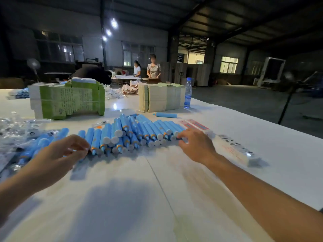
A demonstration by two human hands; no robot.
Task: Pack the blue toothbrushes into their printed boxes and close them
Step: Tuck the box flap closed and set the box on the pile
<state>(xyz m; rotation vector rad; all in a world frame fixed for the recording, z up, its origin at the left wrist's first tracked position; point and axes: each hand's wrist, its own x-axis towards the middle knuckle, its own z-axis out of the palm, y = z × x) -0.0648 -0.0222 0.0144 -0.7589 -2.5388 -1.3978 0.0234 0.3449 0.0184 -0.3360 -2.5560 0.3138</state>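
Observation:
Several blue toothbrushes (132, 133) with white caps lie in a heap across the middle of the white table (157, 198). My right hand (195, 145) reaches to the heap's right end, its fingers and thumb curled round the cap end of the outermost blue toothbrush (174, 131). My left hand (66, 151) hovers over the heap's left end and pinches what looks like a clear plastic packet (79, 169) hanging under it. A long white printed box (237, 149) lies just right of my right hand. Flat pink-printed boxes (194, 125) lie behind it.
A green stack of flat cartons (70, 100) and a beige stack (160, 98) stand behind the heap, with a water bottle (188, 93) beside the beige one. One lone blue toothbrush (166, 115) lies apart. Clear packets (17, 130) pile at the left. Two people (153, 68) work far back.

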